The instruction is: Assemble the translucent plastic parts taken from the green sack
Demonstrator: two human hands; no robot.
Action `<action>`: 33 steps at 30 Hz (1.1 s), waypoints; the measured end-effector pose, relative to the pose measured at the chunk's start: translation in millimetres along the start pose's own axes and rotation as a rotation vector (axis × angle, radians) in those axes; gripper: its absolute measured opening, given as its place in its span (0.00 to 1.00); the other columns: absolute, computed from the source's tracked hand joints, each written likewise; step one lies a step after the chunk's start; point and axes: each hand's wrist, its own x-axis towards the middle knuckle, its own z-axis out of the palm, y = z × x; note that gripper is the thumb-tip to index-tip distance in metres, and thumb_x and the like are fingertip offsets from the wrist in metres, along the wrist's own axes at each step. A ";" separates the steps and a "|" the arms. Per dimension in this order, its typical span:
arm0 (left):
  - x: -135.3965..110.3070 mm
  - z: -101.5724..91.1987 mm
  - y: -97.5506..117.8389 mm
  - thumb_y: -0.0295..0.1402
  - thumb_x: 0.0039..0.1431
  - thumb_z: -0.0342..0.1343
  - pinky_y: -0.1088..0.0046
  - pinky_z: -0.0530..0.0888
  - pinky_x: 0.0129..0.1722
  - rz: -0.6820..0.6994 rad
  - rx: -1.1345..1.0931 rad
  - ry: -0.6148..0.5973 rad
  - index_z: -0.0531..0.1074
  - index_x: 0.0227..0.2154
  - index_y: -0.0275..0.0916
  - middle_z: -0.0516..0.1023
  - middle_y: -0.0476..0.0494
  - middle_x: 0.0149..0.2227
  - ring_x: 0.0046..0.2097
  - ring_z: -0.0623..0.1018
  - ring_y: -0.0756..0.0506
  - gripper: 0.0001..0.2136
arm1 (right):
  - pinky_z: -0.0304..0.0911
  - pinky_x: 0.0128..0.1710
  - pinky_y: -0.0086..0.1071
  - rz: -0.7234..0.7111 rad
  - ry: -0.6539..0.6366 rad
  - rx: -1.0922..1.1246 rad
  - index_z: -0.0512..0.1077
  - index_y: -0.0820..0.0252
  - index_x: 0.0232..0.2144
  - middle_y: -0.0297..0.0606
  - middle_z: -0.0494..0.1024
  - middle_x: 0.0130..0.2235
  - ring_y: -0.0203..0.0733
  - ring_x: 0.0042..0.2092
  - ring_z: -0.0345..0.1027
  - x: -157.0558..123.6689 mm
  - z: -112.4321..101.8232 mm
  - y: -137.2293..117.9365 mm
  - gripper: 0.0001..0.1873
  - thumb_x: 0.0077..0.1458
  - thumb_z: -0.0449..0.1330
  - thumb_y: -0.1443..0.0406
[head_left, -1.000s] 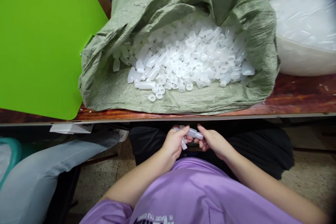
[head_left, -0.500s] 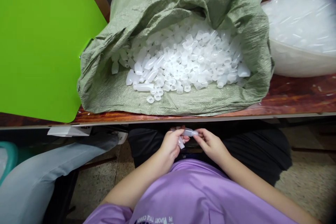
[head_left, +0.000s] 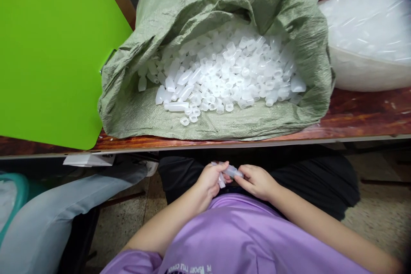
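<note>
Above my lap, just in front of the table edge, my left hand (head_left: 212, 179) is closed around a translucent white plastic tube (head_left: 231, 171). A second whitish plastic piece (head_left: 221, 180) sticks out below the left fingers. My right hand (head_left: 257, 180) pinches the right end of the same tube, fingertips pressed together on it. Fingers partly cover the tube's ends. Beyond the hands, an open green woven sack (head_left: 154, 124) lies on the table, with many small translucent plastic pieces (head_left: 224, 77) spilling toward its mouth, some short rings, some longer tapered tubes.
A bright green board (head_left: 48, 51) stands left of the sack on the red-brown table (head_left: 369, 113). At right is a clear bag of white pieces (head_left: 369, 30). Another person's jeans-clad leg (head_left: 64, 205) and a teal tub (head_left: 19, 192) are at lower left.
The tube has tilted, its right end now lower. My right hand has dropped slightly and its fingers have closed further over that end. The left hand still grips it.
</note>
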 end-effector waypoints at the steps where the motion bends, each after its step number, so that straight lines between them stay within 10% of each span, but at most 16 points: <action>1: 0.7 -1.3 -1.8 0.29 0.47 0.60 0.73 0.68 0.23 -0.013 0.002 0.003 0.70 0.19 0.31 0.68 0.48 0.13 0.16 0.67 0.52 0.08 | 0.57 0.26 0.28 0.016 -0.012 0.012 0.66 0.59 0.20 0.32 0.66 0.21 0.34 0.24 0.59 -0.3 4.8 1.9 0.18 0.54 0.51 0.54; 6: 11.8 -1.1 -5.0 0.25 0.47 0.58 0.74 0.69 0.24 0.034 -0.048 0.121 0.71 0.24 0.30 0.71 0.47 0.17 0.17 0.69 0.53 0.02 | 0.62 0.30 0.28 0.132 0.015 0.030 0.70 0.60 0.30 0.35 0.73 0.28 0.37 0.31 0.67 3.9 25.8 9.7 0.21 0.58 0.45 0.53; 11: 24.3 2.2 5.0 0.27 0.52 0.55 0.71 0.72 0.31 0.100 -0.140 0.233 0.68 0.36 0.35 0.75 0.46 0.29 0.27 0.76 0.48 0.08 | 0.60 0.45 0.43 0.291 0.137 -0.106 0.62 0.66 0.51 0.53 0.72 0.45 0.51 0.47 0.67 12.7 2.8 16.1 0.28 0.58 0.44 0.52; 18: 24.3 0.9 7.8 0.34 0.58 0.49 0.75 0.66 0.25 0.099 -0.190 0.246 0.65 0.30 0.35 0.71 0.48 0.25 0.25 0.73 0.50 0.07 | 0.65 0.37 0.33 0.010 -0.087 -0.099 0.73 0.54 0.34 0.37 0.76 0.35 0.41 0.36 0.70 4.3 -57.7 -26.9 0.13 0.58 0.50 0.58; 22: 18.3 1.1 2.6 0.39 0.58 0.48 0.77 0.55 0.18 0.120 -0.175 0.217 0.61 0.24 0.37 0.63 0.53 0.16 0.16 0.63 0.54 0.12 | 0.63 0.38 0.31 -0.296 0.278 -0.212 0.71 0.57 0.36 0.38 0.74 0.33 0.39 0.36 0.68 22.6 -85.1 -79.4 0.11 0.59 0.49 0.61; 25: 12.3 -0.4 2.0 0.42 0.58 0.47 0.77 0.50 0.17 0.074 -0.141 0.142 0.60 0.21 0.37 0.64 0.51 0.15 0.14 0.60 0.54 0.16 | 0.61 0.34 0.34 -0.203 0.477 -0.511 0.70 0.59 0.40 0.42 0.73 0.37 0.42 0.35 0.68 56.7 -96.4 -103.3 0.12 0.58 0.51 0.62; 33: 6.4 -2.0 4.4 0.41 0.57 0.52 0.77 0.58 0.16 0.109 -0.106 -0.003 0.65 0.24 0.33 0.74 0.44 0.22 0.16 0.64 0.54 0.15 | 0.59 0.34 0.35 -0.064 0.412 -0.839 0.68 0.65 0.40 0.47 0.70 0.38 0.50 0.39 0.67 123.6 -82.8 -114.8 0.18 0.55 0.55 0.56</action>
